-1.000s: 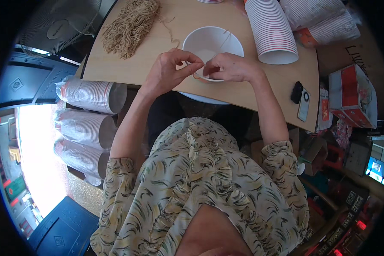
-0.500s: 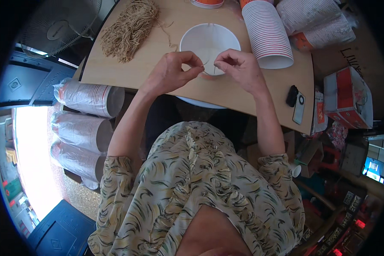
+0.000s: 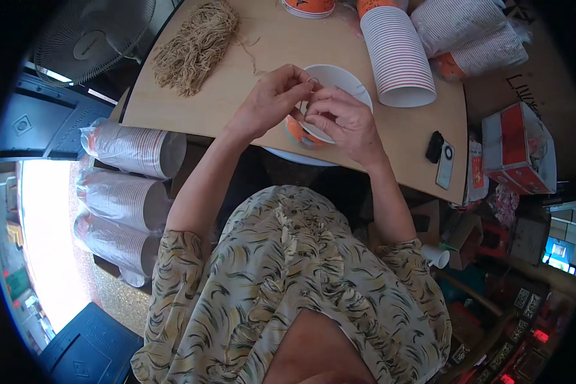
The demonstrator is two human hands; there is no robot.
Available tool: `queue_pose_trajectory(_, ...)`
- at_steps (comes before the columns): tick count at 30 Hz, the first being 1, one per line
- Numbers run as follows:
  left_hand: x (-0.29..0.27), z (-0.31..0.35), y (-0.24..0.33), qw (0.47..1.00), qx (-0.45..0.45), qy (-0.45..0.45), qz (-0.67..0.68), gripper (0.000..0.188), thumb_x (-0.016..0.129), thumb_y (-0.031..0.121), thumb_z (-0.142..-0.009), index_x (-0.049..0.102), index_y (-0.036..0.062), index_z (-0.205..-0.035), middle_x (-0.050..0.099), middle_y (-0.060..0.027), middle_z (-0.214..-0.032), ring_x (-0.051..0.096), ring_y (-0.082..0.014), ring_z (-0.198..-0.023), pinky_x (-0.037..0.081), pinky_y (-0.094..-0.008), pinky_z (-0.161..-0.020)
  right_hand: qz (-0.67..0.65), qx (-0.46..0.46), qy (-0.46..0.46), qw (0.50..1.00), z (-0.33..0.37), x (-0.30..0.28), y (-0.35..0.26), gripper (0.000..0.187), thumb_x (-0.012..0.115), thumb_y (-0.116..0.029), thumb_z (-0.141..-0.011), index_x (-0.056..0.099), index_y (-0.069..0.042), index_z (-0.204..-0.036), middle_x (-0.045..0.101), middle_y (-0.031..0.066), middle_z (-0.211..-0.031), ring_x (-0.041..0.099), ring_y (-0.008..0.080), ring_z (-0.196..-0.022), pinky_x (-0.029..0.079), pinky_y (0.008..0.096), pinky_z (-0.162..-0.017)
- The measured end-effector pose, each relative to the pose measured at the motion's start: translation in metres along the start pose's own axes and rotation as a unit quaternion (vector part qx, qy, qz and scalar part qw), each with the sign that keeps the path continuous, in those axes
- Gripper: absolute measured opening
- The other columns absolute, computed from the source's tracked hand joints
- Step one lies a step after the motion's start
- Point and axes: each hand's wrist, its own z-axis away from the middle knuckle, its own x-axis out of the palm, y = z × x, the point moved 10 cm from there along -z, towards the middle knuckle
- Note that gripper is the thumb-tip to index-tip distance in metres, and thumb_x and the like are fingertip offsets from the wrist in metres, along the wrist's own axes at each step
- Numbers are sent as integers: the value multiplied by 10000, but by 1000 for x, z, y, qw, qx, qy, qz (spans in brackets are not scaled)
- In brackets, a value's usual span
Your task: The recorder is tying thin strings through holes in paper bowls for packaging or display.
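Note:
A paper bucket (image 3: pixel 349 75), white inside and orange outside, stands near the table's front edge, tilted slightly. Both of my hands meet above its left part and hide much of the rim. My left hand (image 3: pixel 276 99) pinches a thin tan string, of which only a short bit shows at the fingertips. My right hand (image 3: pixel 344 121) is closed with its fingers curled against the left fingertips, on the same string as far as I can see. A bundle of tan strings (image 3: pixel 198 50) lies at the back left, with loose strands trailing from it.
Nested paper buckets (image 3: pixel 400 57) lie at the back right beside plastic-wrapped stacks (image 3: pixel 461 25). An orange bucket (image 3: pixel 309 6) is at the far edge. A phone (image 3: pixel 445 168) and a black object (image 3: pixel 435 147) lie right. Wrapped stacks (image 3: pixel 125 150) sit left, below a fan (image 3: pixel 96 48).
My hands have come together, the right moving left and slightly down. The bucket has shifted right and down and tilted, so more of its orange side shows.

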Motion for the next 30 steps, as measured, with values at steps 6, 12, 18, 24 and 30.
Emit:
queue_pose_trajectory(6,5,6,-18,993,-89,-65,-32,216,548,261,-1043,568,49,-1079,686,-46,-1034,685,-104,-841,458,-212,-585,58,-34,101,993,-8,-16,-16,85,719,-16,-895,705,12,-973,647,74,-1128,656,155,-891,549,297,-741)
queue_pose_trajectory(12,16,16,-12,989,-95,-106,-44,182,493,257,-1056,539,90,-1111,742,-43,-968,729,-109,-952,403,-195,-565,32,66,134,988,-2,-20,26,116,611,-93,-1002,632,12,-1047,683,76,-965,648,135,-795,551,289,-699)
queue_pose_trajectory(18,10,16,-10,991,-72,-101,-39,165,507,256,-1048,549,99,-1080,753,-32,-994,701,-80,-918,421,-207,-611,-58,156,86,982,-1,-15,50,159,519,-163,-1066,529,-8,-1030,665,58,-823,559,70,-634,468,231,-568)
queue_pose_trajectory(24,10,17,-11,992,-73,-102,-6,237,529,247,-1044,578,71,-1196,741,-34,-1030,687,-80,-938,447,-209,-659,-31,104,129,986,-5,-33,15,138,533,-144,-1058,544,-11,-1025,608,22,-747,553,60,-639,452,224,-582)
queue_pose_trajectory(30,24,13,2,991,-40,-130,-10,347,531,282,-1057,584,27,-1286,718,-40,-1024,679,-99,-940,480,-217,-689,-24,94,78,992,-9,-26,-5,106,565,-88,-1034,574,18,-1036,633,32,-789,614,77,-726,501,237,-653)
